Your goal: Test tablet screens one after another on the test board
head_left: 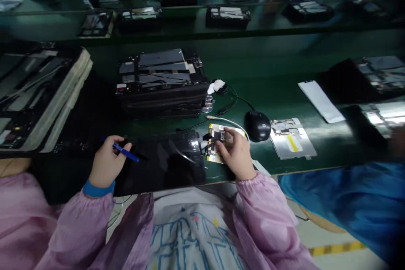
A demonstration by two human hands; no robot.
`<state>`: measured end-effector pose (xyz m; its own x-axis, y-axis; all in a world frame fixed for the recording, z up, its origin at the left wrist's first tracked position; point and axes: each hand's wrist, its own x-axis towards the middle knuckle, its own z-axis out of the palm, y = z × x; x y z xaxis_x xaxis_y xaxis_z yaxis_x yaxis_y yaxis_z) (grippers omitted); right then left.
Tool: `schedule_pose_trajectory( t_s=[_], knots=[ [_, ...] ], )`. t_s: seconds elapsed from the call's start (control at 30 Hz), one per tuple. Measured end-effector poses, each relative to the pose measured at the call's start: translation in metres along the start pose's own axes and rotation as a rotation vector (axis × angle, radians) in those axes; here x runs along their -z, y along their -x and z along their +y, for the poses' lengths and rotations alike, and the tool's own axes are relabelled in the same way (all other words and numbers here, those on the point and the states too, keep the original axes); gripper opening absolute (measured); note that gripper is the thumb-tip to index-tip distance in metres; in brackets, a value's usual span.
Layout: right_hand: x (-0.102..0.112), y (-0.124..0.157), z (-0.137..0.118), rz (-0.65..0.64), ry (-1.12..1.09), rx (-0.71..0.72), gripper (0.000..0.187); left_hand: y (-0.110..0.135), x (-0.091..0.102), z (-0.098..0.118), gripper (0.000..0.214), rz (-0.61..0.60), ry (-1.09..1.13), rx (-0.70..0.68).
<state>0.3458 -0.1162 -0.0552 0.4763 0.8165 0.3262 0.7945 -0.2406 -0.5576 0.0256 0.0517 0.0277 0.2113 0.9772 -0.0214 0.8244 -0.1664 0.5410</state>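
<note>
My left hand (108, 158), with a blue band at the wrist, is closed round a slim blue pen-like tool (126, 152). Below and to the right of that tool lies a flat black glossy screen panel (164, 160). My right hand (236, 154) has its thumb and fingers closed on a small flat board (215, 158) with yellow edges and a dark part with a printed label. The board touches or nearly touches the panel's right end, where a short connector (204, 144) shows. A white cable (228, 121) curves behind my right fingers.
A stack of opened tablet-like devices (163, 97) stands behind the panel, with another stack (41, 97) at far left. Right of my hand are a black mouse (257, 125), a silver plate (292, 139) and a white slab (321, 101). A co-worker's blue sleeve (348, 202) is at right.
</note>
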Motion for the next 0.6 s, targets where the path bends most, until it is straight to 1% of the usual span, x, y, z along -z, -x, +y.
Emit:
schedule_pose_trajectory(
  t_s=[0.07,0.13,0.2,0.3,0.37,0.43,0.53,0.6],
  knots=[
    [-0.001,0.002,0.000,0.018,-0.034,-0.021,0.045,-0.001,0.001,-0.004,0.032,-0.005,0.083,0.035],
    [0.000,0.003,-0.001,0.014,-0.021,-0.019,0.046,0.001,0.001,-0.007,0.032,-0.010,0.145,0.047],
    [0.001,0.003,-0.004,-0.008,0.056,0.008,0.047,0.003,0.002,-0.007,0.032,-0.006,0.178,0.034],
    [0.001,0.003,-0.008,-0.043,0.169,0.052,0.050,0.006,0.008,-0.002,0.030,0.010,0.254,-0.013],
    [0.000,0.003,-0.007,-0.048,0.173,0.054,0.051,0.003,0.013,0.003,0.027,-0.013,0.378,-0.026],
    [-0.001,0.002,-0.003,-0.032,0.129,0.032,0.050,-0.005,0.013,0.004,0.025,-0.043,0.516,-0.003],
    [0.000,0.002,-0.002,-0.014,0.047,-0.007,0.048,-0.021,0.005,0.001,0.024,-0.053,0.731,0.073],
    [0.004,0.006,-0.014,0.015,-0.004,-0.017,0.049,-0.029,-0.003,-0.003,0.025,-0.071,0.899,0.113]
  ],
)
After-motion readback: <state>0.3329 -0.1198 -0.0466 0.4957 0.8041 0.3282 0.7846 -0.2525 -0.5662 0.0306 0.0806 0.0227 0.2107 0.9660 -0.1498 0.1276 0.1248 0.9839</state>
